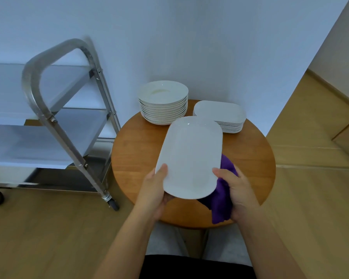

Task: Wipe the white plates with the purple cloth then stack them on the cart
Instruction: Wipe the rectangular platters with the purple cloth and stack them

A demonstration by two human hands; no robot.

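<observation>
Plate in hand: an oblong white plate (190, 156) is held above the round wooden table (137, 150), tilted with its far end higher, face toward the camera.
Left hand: the left hand (156, 188) grips the plate's near-left edge, thumb on top of the rim and fingers curled beneath.
Right hand: the right hand (235, 190) takes the near-right edge, thumb on the face, fingers wrapped round the purple cloth (223, 200), which is bunched against the underside and hangs below the plate.
Remaining plates: a stack of round plates (163, 102) and a lower stack of oblong plates (220, 115) stand side by side at the back of the table, near the wall.
Cart: the steel cart (54, 121) stands just left of the table; no wiped plates are visible on the shelves that show.
Handling, plate: likely ceramic, so stiff, fairly heavy for its size, glazed and slippery, and it would chip or break if dropped or knocked against the stacks.
Where to hold: opposite rims, thumb above and fingers below, as now; one hand alone at the end would let the long plate lever downward.
Handling, cloth: soft and limp, giving good friction under the fingers, though a loose fold could catch on the rim.
Risk when stacking: set the plate down flat and gently; glaze on glaze slides easily.
</observation>
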